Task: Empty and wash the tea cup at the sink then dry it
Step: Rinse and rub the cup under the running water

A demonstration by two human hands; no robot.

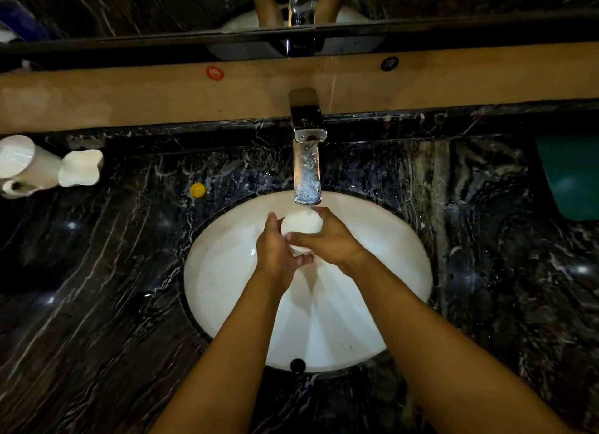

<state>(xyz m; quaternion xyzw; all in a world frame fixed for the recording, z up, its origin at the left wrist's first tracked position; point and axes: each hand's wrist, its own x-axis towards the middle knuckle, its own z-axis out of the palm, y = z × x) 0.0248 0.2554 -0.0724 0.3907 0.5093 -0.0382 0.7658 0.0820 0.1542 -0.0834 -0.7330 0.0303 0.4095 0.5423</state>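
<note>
Just under the tap (308, 161), over the white sink (227, 271), both hands wrap the white tea cup (300, 223). The left hand (275, 255) cups its side, fingers curled beneath. The right hand (327, 239) curls fingers over its rim.

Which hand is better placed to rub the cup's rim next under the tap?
Probably the right hand: its fingers lie across the cup up by the rim, just below the faucet. The left hand cradles the cup from below, steadying it.
</note>
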